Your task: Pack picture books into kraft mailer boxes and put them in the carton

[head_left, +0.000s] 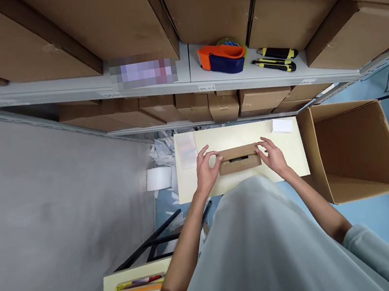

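A small brown cardboard box point(240, 164) rests on the pale yellow table point(215, 138) in front of me. Between its top flaps runs a gap, where something dark shows that I cannot make out. My left hand point(207, 167) pinches the left end of the far flap between thumb and fingers. At the opposite end, my right hand point(270, 154) grips the same flap in a similar pinch. A small white box point(282, 125) sits at the table's far right, and a pale flat packet point(187, 150) lies at the left.
Shelves stacked with cardboard boxes point(209, 5) rise ahead, bearing an orange and blue tape dispenser point(222, 58) and box cutters point(277, 58). A large open carton point(359, 149) stands to the right. On the left are a white roll point(159, 178) and a grey wall point(56, 202).
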`<state>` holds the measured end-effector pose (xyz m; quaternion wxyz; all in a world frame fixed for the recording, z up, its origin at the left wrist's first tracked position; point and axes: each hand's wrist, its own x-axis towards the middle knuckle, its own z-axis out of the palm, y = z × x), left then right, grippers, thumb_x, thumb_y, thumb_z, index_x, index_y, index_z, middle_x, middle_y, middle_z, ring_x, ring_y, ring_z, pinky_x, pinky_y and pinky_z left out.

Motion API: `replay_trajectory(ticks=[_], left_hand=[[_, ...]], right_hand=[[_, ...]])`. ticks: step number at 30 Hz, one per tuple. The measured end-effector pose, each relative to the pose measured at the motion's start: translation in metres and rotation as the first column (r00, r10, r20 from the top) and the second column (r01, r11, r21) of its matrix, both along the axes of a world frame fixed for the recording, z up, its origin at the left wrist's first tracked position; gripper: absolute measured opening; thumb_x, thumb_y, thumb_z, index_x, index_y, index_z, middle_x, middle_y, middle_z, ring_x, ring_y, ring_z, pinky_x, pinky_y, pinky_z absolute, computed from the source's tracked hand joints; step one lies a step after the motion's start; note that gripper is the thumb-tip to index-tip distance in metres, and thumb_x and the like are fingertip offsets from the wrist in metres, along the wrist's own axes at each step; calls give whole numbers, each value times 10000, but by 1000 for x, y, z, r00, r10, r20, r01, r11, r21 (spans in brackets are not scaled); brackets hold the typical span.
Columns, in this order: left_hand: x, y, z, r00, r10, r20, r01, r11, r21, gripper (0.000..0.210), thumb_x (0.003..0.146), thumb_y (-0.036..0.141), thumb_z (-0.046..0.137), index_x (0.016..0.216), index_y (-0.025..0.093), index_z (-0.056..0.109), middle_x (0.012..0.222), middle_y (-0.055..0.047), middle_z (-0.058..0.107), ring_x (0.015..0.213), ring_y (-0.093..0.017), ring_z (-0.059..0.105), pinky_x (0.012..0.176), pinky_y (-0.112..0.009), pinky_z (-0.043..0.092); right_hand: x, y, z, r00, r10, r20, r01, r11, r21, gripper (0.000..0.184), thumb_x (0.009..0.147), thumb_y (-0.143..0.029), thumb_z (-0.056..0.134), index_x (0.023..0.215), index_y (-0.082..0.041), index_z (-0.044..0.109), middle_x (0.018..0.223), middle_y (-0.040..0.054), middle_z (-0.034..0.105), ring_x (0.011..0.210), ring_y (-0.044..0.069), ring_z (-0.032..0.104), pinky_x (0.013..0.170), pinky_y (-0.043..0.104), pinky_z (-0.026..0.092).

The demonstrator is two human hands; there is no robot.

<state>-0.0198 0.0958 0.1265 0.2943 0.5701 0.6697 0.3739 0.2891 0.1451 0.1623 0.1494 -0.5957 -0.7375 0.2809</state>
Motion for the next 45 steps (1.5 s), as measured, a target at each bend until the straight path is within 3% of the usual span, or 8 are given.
replay_trajectory(ticks=[8,13,18,22,27,31,38,45], left_hand=[[-17,108,89,980,-91,-179,148,929,339,238,1075,442,654,1221,266,721,1547,-148,635,1516,-328,560,1259,-561,476],[-13,194,139,967,-49,-249,162,874,458,239,1066,388,652,1261,259,702,1555,-154,619,1521,-331,542,1291,-557,441],[-4,253,153,955,-27,-295,151,901,406,262,1038,310,643,1287,241,689,1535,-164,613,1466,-349,564,1264,-552,459],[5,267,149,954,-12,-300,132,914,383,280,1011,260,636,1284,232,693,1533,-169,609,1468,-358,548,1264,-556,453],[8,250,142,966,13,-258,96,911,402,286,1027,278,609,1296,235,695,1535,-171,609,1490,-347,548,1283,-553,442],[5,208,143,976,58,-209,37,906,422,307,1075,372,582,1333,234,673,1531,-174,631,1474,-337,579,1288,-549,450],[15,81,143,990,143,-15,-125,907,401,512,1125,475,546,1572,226,512,1569,-186,619,1457,-284,615,1147,-468,595],[33,-6,139,996,84,25,-87,965,248,340,1140,457,532,1338,243,707,1341,-126,757,1294,-255,714,1087,-451,637]], right_hand=[[-32,96,94,994,103,-42,-74,894,443,404,1141,-537,507,1315,-249,731,1435,156,733,1265,340,740,1046,512,642],[-68,179,149,974,215,74,-220,808,546,438,1147,-502,492,1412,-200,668,1400,186,731,1316,363,673,1149,536,535],[-107,255,152,918,237,319,-360,835,417,492,1096,-434,592,1452,-97,626,1438,261,686,1336,430,609,1137,574,478],[-131,289,139,881,205,427,-350,889,295,595,1056,-427,673,1478,-20,575,1452,312,665,1369,436,596,1171,561,450],[-147,296,137,863,176,473,-299,934,197,565,1065,-346,643,1489,12,539,1407,325,706,1336,423,657,1201,534,436],[-137,271,142,877,184,444,-298,933,201,533,1104,-393,585,1495,-36,522,1327,292,746,1266,422,697,1103,510,516],[-70,151,117,900,381,212,-428,864,264,669,1098,-731,466,1451,-165,507,1187,228,761,1043,417,760,886,529,619],[-29,42,94,884,465,38,-465,869,170,616,1082,-765,473,1351,-217,553,1150,187,759,1054,394,765,875,535,639]])
